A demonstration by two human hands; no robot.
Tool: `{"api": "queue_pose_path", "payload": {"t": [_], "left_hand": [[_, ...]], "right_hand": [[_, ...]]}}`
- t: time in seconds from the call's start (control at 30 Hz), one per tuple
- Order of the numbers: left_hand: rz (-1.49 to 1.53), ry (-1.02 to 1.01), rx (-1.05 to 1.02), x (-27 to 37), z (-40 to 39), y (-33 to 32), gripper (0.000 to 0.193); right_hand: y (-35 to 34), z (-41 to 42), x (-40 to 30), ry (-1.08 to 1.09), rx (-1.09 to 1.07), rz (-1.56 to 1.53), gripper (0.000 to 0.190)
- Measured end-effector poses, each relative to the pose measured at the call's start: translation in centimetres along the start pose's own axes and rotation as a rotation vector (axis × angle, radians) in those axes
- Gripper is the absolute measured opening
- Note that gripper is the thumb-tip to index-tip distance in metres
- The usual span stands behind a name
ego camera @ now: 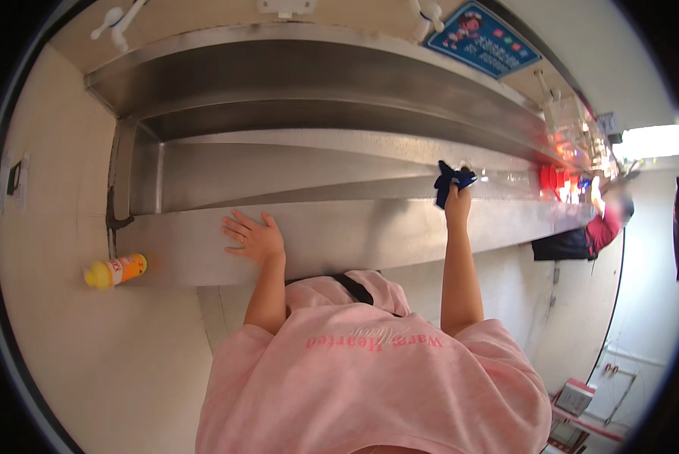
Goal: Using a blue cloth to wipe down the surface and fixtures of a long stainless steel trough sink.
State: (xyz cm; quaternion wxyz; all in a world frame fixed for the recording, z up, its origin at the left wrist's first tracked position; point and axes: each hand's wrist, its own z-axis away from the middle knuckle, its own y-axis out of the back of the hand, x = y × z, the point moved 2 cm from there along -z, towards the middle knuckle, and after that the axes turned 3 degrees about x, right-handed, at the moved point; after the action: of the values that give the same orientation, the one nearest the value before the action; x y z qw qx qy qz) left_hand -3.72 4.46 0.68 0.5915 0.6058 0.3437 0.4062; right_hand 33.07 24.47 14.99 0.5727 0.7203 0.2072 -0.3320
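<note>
My right hand (458,200) grips a bunched dark blue cloth (446,183) over the basin of a long stainless steel trough sink (339,232). Part of the cloth hangs beside the sink's front rim; whether it touches the basin floor I cannot tell. Just beyond the cloth, a round drain (465,169) is partly hidden by it. My left hand (255,236) is spread palm down on the broad front ledge, fingers apart and nothing in it. A ring sits on one finger.
A yellow bottle (118,271) with an orange label stands at the ledge's left end. Taps (112,22) line the wall behind the sink, near a blue sign (483,40) bearing writing. Red containers (552,179) are farther right, where another person (605,227) leans at the sink.
</note>
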Motion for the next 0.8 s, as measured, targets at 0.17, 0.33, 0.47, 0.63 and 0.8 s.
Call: {"api": "queue_pose_path", "payload": {"t": [0.17,0.33,0.47,0.63,0.8], "left_hand": [[0.001,-0.032,-0.005,0.5,-0.3,-0.3,0.076],[0.009,-0.016,0.017,0.1,-0.1,-0.8,0.076],[0.046,-0.061,0.048,-0.2,0.1,-1.1,0.077],[0.260,-0.211,0.066,2.5,1.1,-0.5,0.076],[0.320,-0.685,-0.006,13.9,10.6,0.8,0.045]], "right_hand": [[-3.8,6.3,3.1,0.304,-0.017,0.246,0.044],[-9.3,17.0,-0.1,0.694,-0.767,0.407,0.063],[-9.2,17.6,0.7,0.614,-0.774,0.215,0.055],[-4.1,15.8,4.1,0.519,-0.758,0.231,0.051],[3.4,15.9,13.5,0.266,-0.647,0.183,0.051]]}}
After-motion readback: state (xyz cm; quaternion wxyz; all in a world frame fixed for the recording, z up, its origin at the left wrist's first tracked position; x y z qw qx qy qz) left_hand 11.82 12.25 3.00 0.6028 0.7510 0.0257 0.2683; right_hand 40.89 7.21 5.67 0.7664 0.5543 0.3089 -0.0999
